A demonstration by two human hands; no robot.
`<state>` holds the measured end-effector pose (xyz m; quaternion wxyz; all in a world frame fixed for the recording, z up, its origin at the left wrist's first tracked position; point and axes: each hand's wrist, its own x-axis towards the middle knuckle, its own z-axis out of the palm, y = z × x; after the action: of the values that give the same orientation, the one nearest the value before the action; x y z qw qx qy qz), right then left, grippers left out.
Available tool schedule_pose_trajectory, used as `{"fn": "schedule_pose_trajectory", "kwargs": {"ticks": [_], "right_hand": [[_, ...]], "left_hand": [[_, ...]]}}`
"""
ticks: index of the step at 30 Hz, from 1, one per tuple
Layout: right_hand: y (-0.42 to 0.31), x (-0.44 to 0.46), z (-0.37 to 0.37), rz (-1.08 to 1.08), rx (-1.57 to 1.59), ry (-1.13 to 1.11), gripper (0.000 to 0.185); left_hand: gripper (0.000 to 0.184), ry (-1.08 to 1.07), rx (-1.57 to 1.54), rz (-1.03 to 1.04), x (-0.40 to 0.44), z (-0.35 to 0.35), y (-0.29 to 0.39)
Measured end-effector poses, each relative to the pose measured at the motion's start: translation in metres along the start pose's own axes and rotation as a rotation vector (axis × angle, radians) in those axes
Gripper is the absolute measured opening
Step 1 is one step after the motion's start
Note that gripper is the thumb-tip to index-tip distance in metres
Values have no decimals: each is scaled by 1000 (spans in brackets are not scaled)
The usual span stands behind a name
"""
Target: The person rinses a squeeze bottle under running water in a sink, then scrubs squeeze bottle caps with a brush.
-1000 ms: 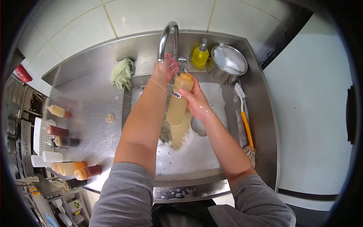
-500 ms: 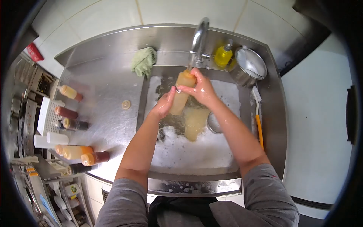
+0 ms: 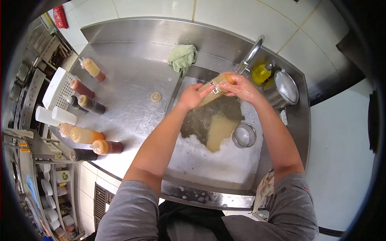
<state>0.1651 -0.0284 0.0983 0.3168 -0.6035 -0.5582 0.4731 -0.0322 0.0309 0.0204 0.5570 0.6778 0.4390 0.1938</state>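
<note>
Above the soapy sink, both my hands grip a cloudy squeeze bottle [image 3: 211,97] with an orange neck and a small printed label. It is tilted, its neck to the upper right near the faucet [image 3: 252,52]. My left hand [image 3: 192,97] wraps the lower body from the left. Around the neck end is my right hand [image 3: 242,87], thumb and fingers pressed on it. Murky water and white foam [image 3: 217,168] fill the sink below. A round metal cup [image 3: 244,135] sits in the foam.
Left of the sink, a pale bottle cap [image 3: 155,97] lies on the steel counter [image 3: 132,80]. Several sauce bottles [image 3: 106,147] lie farther left beside a white perforated basket [image 3: 60,88]. A green cloth [image 3: 182,57], yellow soap bottle [image 3: 261,74] and metal pot [image 3: 286,88] line the back.
My view has turned, so the sink sits farther right. The bottle has gone from near upright to a stronger slant, its label now showing, and both hands remain on it.
</note>
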Motion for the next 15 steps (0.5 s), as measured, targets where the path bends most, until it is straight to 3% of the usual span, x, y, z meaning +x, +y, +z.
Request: {"fn": "schedule_pose_trajectory", "kwargs": {"ticks": [1,3,4,5,6,7,9,10,11,12,13,15], "right_hand": [[12,5,-5,1,-3,-8,30],[29,16,-7,-328,-200,43,40],[29,19,-5,-328,-203,38,40],[30,23,-2,-87,35,86,45],[25,24,0,156,271,131,50],[20,23,-1,159,269,126,50],[10,18,-3,61,140,40,54],[2,13,-4,66,137,38,54],[-6,7,-6,161,-97,7,56],[-10,3,-7,253,-333,-26,58],[-9,2,-6,255,-341,-31,58],[-1,3,-2,307,262,40,53]], "left_hand": [[63,6,-5,-5,0,1,-3],[74,-256,-329,-284,-2,6,-1],[78,-320,-413,-309,-11,5,8],[78,-316,-418,-310,-13,11,3],[76,-343,-379,-118,-14,17,-5],[75,-368,-336,72,-14,22,-11],[68,-322,-326,88,-5,28,-24],[65,-69,-136,237,1,30,-32],[62,187,53,381,6,34,-39],[59,328,222,341,-6,30,-19],[59,333,214,338,-9,33,-14],[68,467,260,336,-11,39,-9]]}}
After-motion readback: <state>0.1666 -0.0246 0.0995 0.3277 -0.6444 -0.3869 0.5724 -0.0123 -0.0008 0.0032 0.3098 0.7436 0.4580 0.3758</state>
